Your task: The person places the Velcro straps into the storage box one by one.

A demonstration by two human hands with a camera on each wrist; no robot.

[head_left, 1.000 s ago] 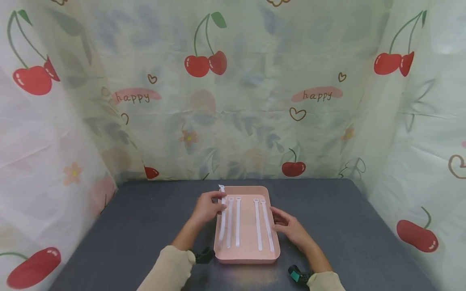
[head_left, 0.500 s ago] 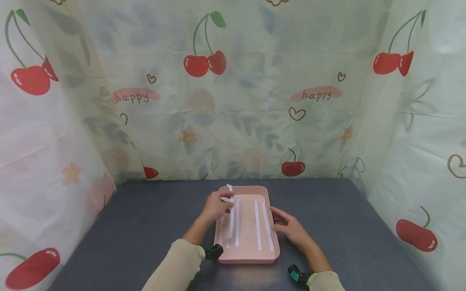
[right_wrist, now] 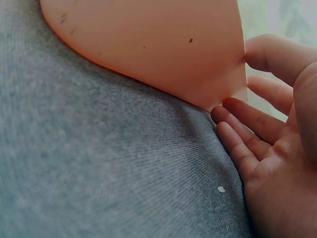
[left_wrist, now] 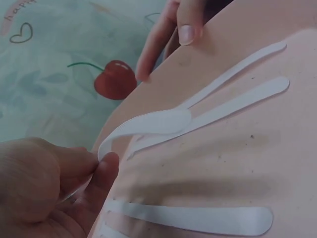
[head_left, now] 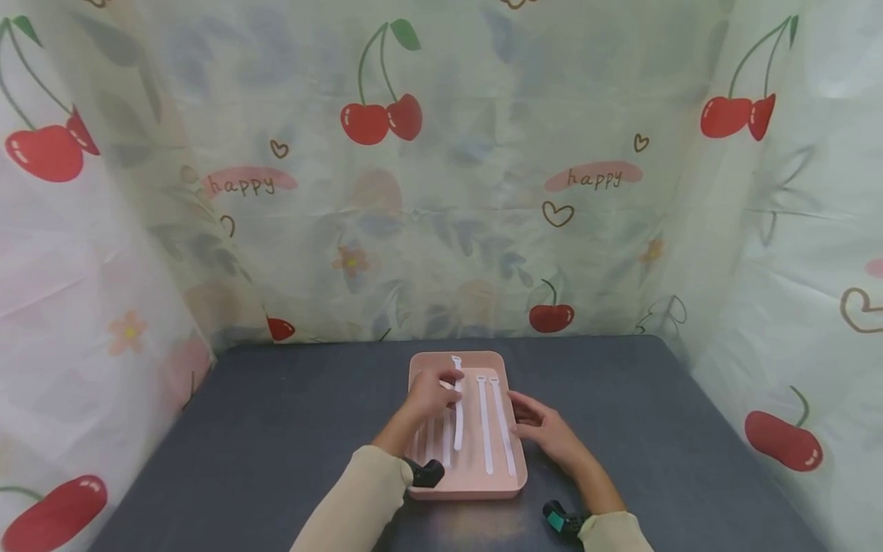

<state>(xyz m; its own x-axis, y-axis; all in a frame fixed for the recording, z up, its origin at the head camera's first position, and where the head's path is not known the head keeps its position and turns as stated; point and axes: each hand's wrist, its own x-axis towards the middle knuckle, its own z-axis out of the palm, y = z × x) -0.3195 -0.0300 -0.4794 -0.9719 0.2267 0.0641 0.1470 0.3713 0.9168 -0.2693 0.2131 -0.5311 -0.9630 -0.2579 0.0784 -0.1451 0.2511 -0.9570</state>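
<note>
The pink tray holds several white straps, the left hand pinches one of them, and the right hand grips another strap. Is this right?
Not quite. The right hand holds no strap: the right wrist view shows its fingers straight against the pink tray. The left hand does pinch a white strap.

dark grey table (head_left: pixel 276 429) | on it: pink tray (head_left: pixel 507 479) | small white speck, perhaps a crumb (right_wrist: pixel 221 189)

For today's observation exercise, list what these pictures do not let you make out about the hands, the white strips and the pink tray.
- Head view: the left hand covers the far ends of the strips lying under it in the pink tray.
- Left wrist view: the lifted strip is gripped, but the curled fingers hide its end.
- Right wrist view: no strips show; the tray's outer wall blocks them, and the frame's edge cuts the right hand.
</note>
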